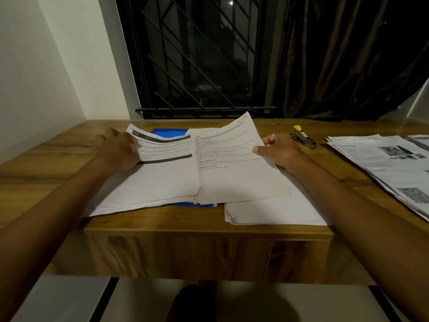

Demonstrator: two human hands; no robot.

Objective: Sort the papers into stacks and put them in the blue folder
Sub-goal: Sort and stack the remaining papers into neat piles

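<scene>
Two stacks of printed papers lie side by side on the wooden desk (209,219), covering most of the blue folder (169,133), which shows only at the far edge and as a strip at the near edge. My left hand (118,148) grips the far left edge of the left stack (162,173), fingers curled round the sheets. My right hand (278,149) pinches the right edge of the right stack's top sheet (234,163), whose far corner curls upward. Beneath it, a further white stack (274,212) reaches the desk's front edge.
A black stapler (305,140) and a yellow-capped marker (297,128) lie right of my right hand. Another spread of printed pages (383,166) covers the desk's far right. A barred window and dark curtain stand behind the desk; a white wall is on the left.
</scene>
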